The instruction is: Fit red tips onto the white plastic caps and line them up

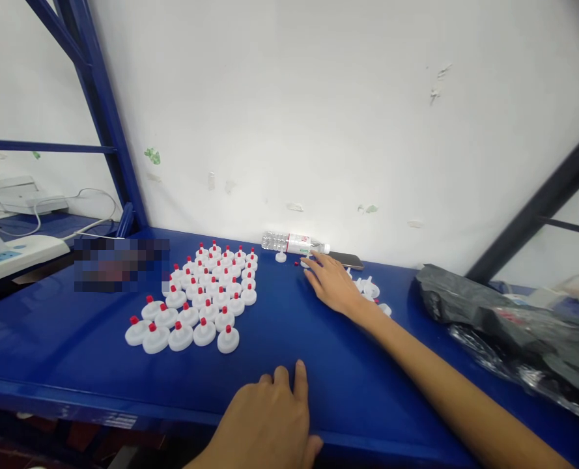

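Note:
My right hand [335,283] reaches to the back of the blue table, fingers spread over a few small red caps [296,264] and a white disc-shaped piece [305,263] partly hidden by the fingertips. No grasp shows there. My left hand [269,417] rests at the table's front edge, index finger stretched forward, holding nothing visible. Many white round funnel-like lids with red tips [204,332] stand upright in a close group left of centre. A single white piece without a red tip [281,256] stands by the bottle. More loose white pieces [368,286] lie behind my right wrist.
Against the wall lies a clear plastic water bottle [301,243], beside a dark phone [348,260]. A crumpled dark grey plastic bag [508,332] covers the table's right side. Blue metal frame posts [108,117] rise at the left, with white equipment [20,257] beyond.

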Available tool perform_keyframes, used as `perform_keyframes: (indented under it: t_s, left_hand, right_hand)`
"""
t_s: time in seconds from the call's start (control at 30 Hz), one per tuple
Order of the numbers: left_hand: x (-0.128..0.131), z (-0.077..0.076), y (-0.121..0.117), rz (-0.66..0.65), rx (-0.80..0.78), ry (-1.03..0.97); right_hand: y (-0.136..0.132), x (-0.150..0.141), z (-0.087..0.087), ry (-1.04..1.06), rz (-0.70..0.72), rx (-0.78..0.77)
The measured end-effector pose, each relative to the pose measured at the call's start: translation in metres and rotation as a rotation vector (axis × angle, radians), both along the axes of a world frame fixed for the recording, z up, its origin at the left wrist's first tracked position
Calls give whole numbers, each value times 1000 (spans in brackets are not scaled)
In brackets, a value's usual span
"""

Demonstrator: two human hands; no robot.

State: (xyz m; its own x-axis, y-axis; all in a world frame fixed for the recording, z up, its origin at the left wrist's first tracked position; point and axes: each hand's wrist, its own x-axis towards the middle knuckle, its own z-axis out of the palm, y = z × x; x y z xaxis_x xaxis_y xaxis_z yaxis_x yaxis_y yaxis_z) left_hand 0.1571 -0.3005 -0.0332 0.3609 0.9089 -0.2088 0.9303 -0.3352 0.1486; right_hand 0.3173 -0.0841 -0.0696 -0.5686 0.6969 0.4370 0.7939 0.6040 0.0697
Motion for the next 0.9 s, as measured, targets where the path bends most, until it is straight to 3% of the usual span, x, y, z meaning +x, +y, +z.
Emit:
perform_keyframes:
  t_s: [0.17, 0.3, 0.47, 0.67, 0.9]
  left_hand:
    - [0, 2, 1, 4, -2, -4]
    - [-1, 1, 1, -4, 1, -3]
    - [-3, 1, 0, -10, 3, -9]
    - [-15, -2, -13, -26, 137, -130]
    - [-18, -10, -15, -7, 165, -172]
  right_hand:
    - [13, -5, -4, -62, -25, -42]
    - [4, -5, -1, -81, 46, -63]
    - [-12, 1, 15, -48, 187, -49]
    - [3, 15, 25, -77, -113, 24]
    - [18, 26, 10, -152, -94, -48]
